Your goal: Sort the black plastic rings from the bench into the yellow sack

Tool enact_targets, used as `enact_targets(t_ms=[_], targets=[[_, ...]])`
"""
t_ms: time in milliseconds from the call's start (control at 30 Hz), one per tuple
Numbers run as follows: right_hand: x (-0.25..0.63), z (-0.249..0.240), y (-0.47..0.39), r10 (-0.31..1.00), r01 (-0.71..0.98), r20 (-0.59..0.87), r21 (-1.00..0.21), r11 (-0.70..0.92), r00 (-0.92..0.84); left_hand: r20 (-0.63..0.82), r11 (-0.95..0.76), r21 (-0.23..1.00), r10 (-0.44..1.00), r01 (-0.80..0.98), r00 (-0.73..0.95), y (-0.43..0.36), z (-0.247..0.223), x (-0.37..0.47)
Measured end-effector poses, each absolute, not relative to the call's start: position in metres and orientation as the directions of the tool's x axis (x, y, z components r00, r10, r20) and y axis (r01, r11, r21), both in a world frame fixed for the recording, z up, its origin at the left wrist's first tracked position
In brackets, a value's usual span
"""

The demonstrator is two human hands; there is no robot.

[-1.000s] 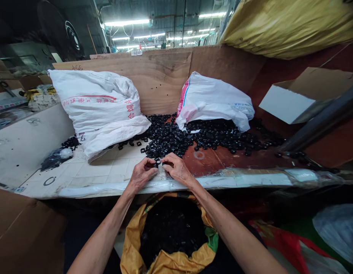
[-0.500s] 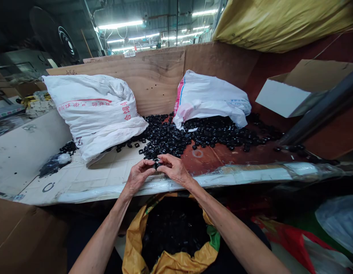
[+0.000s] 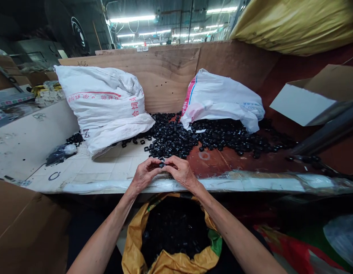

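Note:
Both hands meet just over the front of the bench, pinching a small black plastic part [image 3: 162, 164] between their fingertips. My left hand [image 3: 145, 174] is closed on its left side. From the right, my right hand [image 3: 181, 172] grips the same part with thumb and fingers. Its exact shape is partly covered by the fingers. Right behind the hands spreads a heap of small black ring-like parts [image 3: 172, 139] on the bench. Below my wrists stands an open yellow sack [image 3: 133, 232] filled with dark pieces.
A full white sack [image 3: 105, 99] leans at the left of the bench, and another white sack [image 3: 224, 99] lies at the right on black parts. A wooden board [image 3: 167, 76] closes the back. At right are a cardboard box [image 3: 304, 102] and a dark metal bar [image 3: 330, 127].
The view has shifted, so the bench and sacks appear farther right. Both hands stay together at the bench front, still pinching a small black part.

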State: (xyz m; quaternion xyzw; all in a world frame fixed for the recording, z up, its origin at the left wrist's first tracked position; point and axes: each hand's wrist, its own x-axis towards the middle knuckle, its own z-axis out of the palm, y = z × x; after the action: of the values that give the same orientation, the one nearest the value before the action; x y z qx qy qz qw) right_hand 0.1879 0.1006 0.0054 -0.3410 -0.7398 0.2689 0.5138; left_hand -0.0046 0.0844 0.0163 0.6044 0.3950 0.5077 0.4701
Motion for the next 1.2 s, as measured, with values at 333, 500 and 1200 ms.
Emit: enact_targets(t_ms=[333, 500, 1200], targets=[[0.1871, 0.007, 0.0963, 0.741, 0.254, 0.609, -0.697, 0.67, -0.284, 0.352, -0.361, 0.932, 0.921, 0.026, 0.169, 0.0822, 0.0153, -0.0061], [0.1867, 0.0084, 0.0946, 0.75, 0.276, 0.593, -0.698, 0.661, -0.294, 0.424, -0.445, 0.893, 0.881, 0.063, 0.209, 0.0822, 0.0134, -0.0082], [0.1822, 0.0078, 0.0984, 0.673, 0.33, 0.686, -0.59, 0.737, -0.277, 0.377, -0.386, 0.922, 0.912, 0.027, 0.163, 0.0823, 0.0148, -0.0062]])
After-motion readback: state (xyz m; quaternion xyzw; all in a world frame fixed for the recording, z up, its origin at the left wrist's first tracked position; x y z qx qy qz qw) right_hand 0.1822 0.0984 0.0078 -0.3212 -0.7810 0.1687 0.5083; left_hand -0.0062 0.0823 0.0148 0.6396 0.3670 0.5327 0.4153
